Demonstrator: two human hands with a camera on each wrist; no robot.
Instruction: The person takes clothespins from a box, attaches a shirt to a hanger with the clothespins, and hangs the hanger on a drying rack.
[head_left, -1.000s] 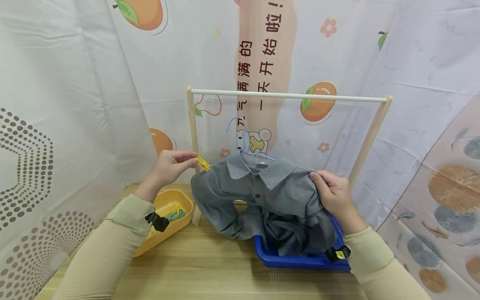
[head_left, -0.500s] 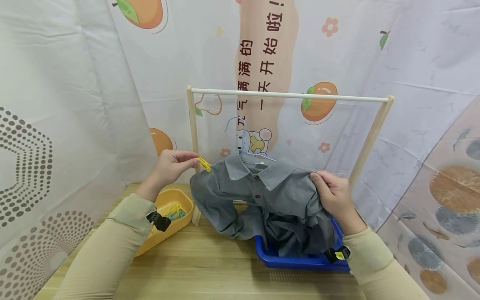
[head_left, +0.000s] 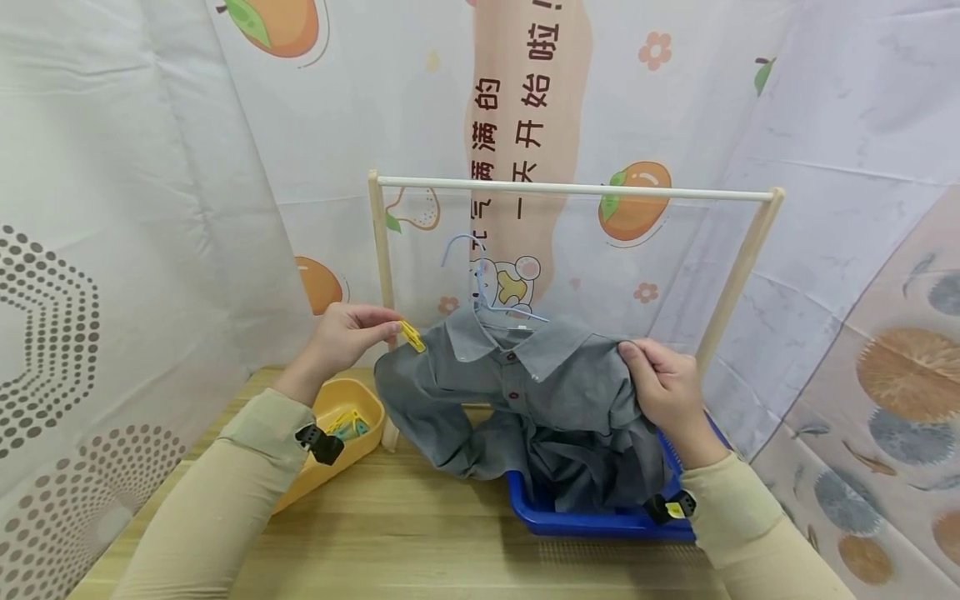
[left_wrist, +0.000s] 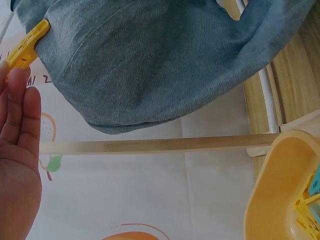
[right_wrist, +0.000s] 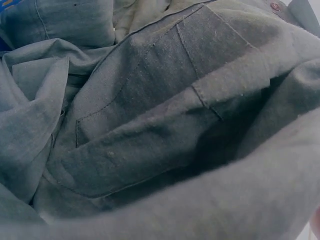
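Observation:
A grey button-up shirt [head_left: 566,379] is held up by its shoulders, with a light blue hanger [head_left: 481,279] whose hook sticks out above the collar. My left hand [head_left: 341,342] pinches a yellow clothespin [head_left: 412,336] between thumb and fingers. In the left wrist view the tip of the clothespin [left_wrist: 30,42] meets the shirt's shoulder edge; whether it bites the cloth I cannot tell. On the other shoulder, my right hand [head_left: 667,392] grips the fabric, thumb in front. Shirt folds [right_wrist: 165,115] fill most of the right wrist view.
A rack with a white rail [head_left: 570,188] and wooden posts stands behind the shirt. The shirt's lower part lies in a blue basket [head_left: 592,523]. At left, a yellow bin [head_left: 318,482] holds yellow and teal clothespins [head_left: 348,425]. All stand on a wooden table [head_left: 420,533].
My left hand has moved slightly right and down with the clothespin, against the shirt's shoulder. The hanger's hook leans a little further left. My right hand keeps its grip.

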